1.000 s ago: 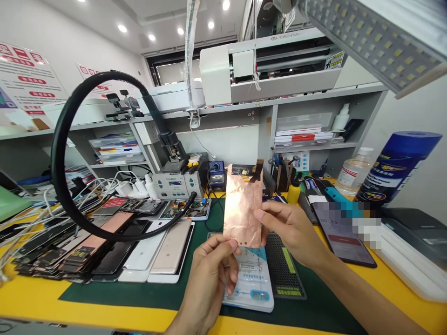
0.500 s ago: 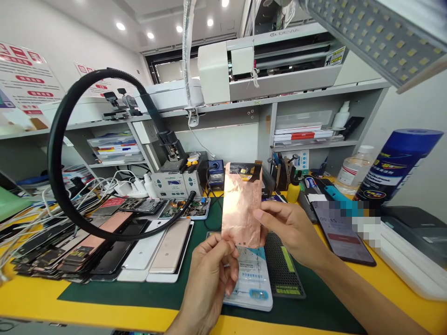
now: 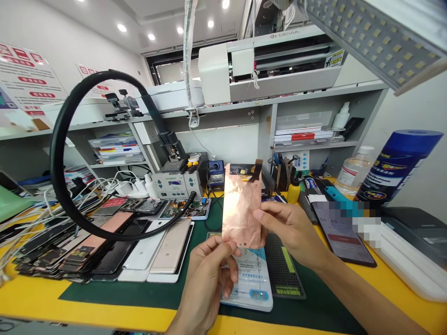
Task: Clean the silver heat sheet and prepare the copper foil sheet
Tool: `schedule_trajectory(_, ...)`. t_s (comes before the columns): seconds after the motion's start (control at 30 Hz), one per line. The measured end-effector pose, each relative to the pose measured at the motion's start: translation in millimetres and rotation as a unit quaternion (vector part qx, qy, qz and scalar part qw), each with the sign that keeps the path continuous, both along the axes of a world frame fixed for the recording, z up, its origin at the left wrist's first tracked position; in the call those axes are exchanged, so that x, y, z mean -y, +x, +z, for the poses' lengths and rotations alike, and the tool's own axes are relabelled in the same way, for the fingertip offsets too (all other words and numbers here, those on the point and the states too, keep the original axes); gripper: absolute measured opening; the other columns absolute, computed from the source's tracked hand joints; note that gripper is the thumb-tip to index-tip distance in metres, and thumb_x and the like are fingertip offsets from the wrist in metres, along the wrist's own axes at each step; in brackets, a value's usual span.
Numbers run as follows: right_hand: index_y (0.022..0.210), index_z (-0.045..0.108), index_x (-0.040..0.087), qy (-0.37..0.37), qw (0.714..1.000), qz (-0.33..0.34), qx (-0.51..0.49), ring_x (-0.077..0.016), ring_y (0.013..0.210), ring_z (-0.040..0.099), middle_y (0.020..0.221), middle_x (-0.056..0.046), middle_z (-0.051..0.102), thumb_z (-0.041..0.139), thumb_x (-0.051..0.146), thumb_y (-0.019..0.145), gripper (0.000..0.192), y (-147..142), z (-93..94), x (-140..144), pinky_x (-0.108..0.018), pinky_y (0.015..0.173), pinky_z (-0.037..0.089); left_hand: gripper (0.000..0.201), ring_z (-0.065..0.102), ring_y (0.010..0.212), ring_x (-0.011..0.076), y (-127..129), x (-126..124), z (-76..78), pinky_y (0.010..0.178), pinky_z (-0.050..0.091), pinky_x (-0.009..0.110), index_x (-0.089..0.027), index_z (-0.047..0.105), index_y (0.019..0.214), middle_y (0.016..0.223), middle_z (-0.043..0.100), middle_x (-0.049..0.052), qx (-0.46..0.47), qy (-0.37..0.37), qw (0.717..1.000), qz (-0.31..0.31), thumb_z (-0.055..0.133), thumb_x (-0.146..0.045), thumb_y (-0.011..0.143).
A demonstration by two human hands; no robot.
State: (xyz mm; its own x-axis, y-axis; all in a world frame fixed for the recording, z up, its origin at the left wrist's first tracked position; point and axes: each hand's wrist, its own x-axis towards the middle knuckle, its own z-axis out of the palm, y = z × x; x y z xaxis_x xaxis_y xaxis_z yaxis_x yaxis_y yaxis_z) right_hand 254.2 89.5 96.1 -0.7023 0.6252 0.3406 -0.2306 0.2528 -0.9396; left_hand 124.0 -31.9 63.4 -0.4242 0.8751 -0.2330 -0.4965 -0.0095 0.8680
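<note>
Head view: copper-backed screen panel (image 3: pixel 242 209) upright, left hand (image 3: pixel 209 274) pinching its bottom edge, right hand (image 3: pixel 289 228) gripping its side

— What differs for us since a second ago?
— Little. Our left hand (image 3: pixel 209 274) shifts its thumb along the bottom edge of the copper-backed screen (image 3: pixel 242 204), and the screen tilts slightly.
— And our right hand (image 3: pixel 289 228)?
— It barely moves.

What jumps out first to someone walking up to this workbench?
A copper-backed phone screen panel held upright at centre, pinched at its bottom edge by the left hand and at its side by the right hand. Left of it, a black hose loops above rows of phones.
</note>
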Motion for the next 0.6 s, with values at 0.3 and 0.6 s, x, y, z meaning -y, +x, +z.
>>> schedule_trajectory(0.3,0.073,0.064,0.018,-0.001,1.0,0.002,-0.002,-0.0167,0.054,0.063,0.063,0.0,0.063,0.063,0.04,0.093,0.03,0.0,-2.4,-0.3,-0.028,0.053,0.055,0.02,0.042,0.034,0.0041,-0.1,0.9,-1.3,0.025,0.026,0.013,-0.015,0.061,0.072,0.061,0.064,-0.001,0.002,0.001,1.0,0.013,0.074,-0.029,0.069)
schedule_trajectory(0.6,0.074,0.065,0.017,0.001,1.0,0.008,-0.001,-0.0175,0.055,0.063,0.062,-0.001,0.064,0.062,0.037,0.094,0.028,-0.2,-0.8,-1.8,-0.029,0.054,0.055,0.031,0.037,0.031,0.0038,-1.4,3.0,0.5,0.026,0.027,0.012,-0.012,0.064,0.071,0.043,0.053,-0.003,-0.014,-0.001,1.0,-0.015,0.081,-0.038,0.073)
